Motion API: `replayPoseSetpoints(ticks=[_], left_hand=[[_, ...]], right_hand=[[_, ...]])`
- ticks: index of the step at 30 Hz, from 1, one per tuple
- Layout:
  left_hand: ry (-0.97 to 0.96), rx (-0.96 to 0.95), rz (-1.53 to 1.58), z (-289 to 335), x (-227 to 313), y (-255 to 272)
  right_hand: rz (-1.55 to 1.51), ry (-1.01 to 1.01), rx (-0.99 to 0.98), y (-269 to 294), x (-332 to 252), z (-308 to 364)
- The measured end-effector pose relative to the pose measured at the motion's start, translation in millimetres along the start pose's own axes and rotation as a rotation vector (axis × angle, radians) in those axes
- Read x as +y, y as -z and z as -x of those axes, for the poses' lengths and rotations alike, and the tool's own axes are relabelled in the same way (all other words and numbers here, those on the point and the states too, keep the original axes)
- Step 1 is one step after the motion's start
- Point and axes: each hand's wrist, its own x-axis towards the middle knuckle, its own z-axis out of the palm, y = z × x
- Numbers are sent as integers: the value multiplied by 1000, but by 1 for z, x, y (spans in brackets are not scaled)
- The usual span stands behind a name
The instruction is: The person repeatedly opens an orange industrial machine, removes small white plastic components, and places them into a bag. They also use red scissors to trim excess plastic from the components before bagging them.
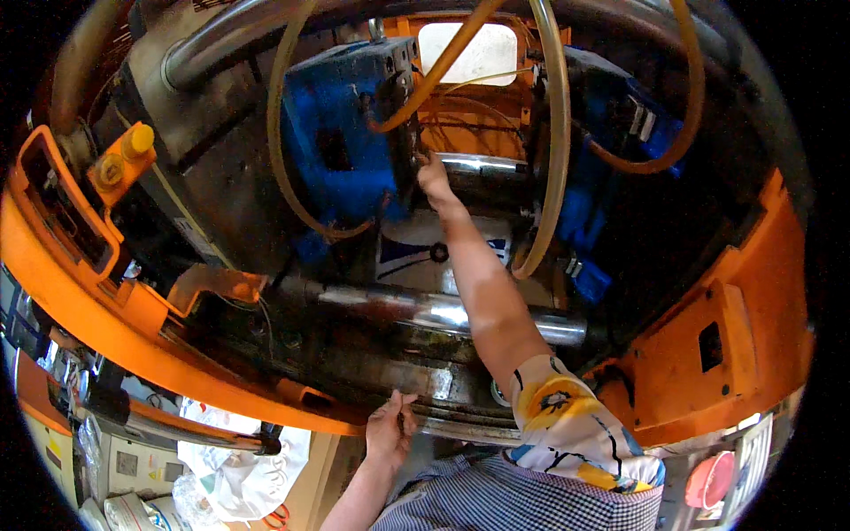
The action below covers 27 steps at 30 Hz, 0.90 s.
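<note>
I am watching the right hand (434,180) reaching deep into the machine, fingertips touching the dark block (403,106) beside the blue mould half (341,142); finger spread I cannot tell. The left hand (390,429), fingers loosely curled, is resting on the front rail (460,425).

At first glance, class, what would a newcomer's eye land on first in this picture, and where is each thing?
The bare right arm reaching up the middle stands out first, its right hand deep between the blue mould blocks. Next comes the bright orange machine frame sweeping round the lower left, and the shiny steel bar crossing the centre. The left hand rests on the machine's lower edge.
</note>
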Motion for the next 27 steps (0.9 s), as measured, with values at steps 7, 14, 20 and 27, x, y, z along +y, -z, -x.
replayPoseSetpoints(ticks=[7, 14, 20, 27], left_hand=[[82, -76, 44, -30, -30, -8], [251, -298, 44, -43, -67, -69], [306, -248, -98, -71, -96, -116], [344, -374, -116, -39, -64, -121]], right_hand=[[12, 223, 78, 20, -43, 81], [419, 255, -543, 119, -174, 331], [503, -176, -101, 205, -208, 445], [496, -184, -40, 212, -200, 494]])
